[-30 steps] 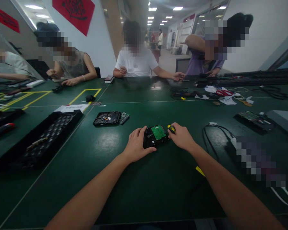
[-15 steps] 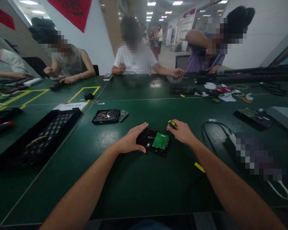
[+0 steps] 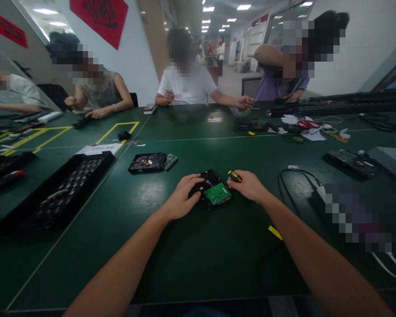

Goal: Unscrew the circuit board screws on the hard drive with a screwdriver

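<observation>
A black hard drive (image 3: 212, 189) with a green circuit board facing up lies on the green table (image 3: 191, 246) in front of me. My left hand (image 3: 182, 198) rests on its left side, fingers curled over the top edge. My right hand (image 3: 249, 185) sits just right of the drive, closed round a small yellow-and-black screwdriver (image 3: 234, 176) whose handle sticks out above my fingers.
A second opened hard drive (image 3: 148, 162) lies further back to the left. A long black tray (image 3: 53, 193) stands on the left, a black cable (image 3: 297, 180) and another drive (image 3: 348, 158) on the right. Several people sit along the far edge.
The hard drive has been turned, so its green board now points toward me on the right. My left hand shifted with it; my right hand stays beside it with the screwdriver.
</observation>
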Available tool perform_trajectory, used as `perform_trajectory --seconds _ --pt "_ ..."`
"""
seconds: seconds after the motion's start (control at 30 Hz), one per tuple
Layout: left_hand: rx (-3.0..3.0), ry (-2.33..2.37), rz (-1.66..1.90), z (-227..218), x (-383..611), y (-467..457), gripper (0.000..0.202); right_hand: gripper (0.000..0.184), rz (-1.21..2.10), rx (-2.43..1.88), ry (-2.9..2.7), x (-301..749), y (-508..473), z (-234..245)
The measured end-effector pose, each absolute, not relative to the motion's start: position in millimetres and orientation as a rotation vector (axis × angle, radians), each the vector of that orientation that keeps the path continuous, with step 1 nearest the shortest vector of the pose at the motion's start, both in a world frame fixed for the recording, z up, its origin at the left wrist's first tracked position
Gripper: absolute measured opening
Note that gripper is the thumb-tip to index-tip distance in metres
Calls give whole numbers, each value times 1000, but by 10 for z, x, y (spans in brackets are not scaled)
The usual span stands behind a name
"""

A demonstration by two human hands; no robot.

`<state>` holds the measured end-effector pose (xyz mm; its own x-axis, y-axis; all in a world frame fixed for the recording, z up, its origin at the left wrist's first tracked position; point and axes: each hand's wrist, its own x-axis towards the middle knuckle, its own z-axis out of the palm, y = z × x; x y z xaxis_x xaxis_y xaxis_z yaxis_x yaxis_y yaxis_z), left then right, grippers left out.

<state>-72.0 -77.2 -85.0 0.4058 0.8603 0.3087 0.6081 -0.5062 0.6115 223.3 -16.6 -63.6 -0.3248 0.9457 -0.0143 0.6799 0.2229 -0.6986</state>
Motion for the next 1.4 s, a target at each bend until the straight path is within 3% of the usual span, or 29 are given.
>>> perform_trajectory --seconds 0.1,0.23,0.8,1.4 --pt "2418 1390 831 -844 -337 -989 58 17 619 -1491 -2152 2208 -152 -671" --pt "2560 1443 759 -880 19 -1135 74 18 589 -1399 -2179 2172 -164 -692" --pt "2598 1394 711 -1004 -119 -909 56 16 536 -1487 -2186 2089 -179 -753" --pt "2619 1001 651 -930 -444 -704 59 15 540 -1384 -2217 2118 -201 -744"
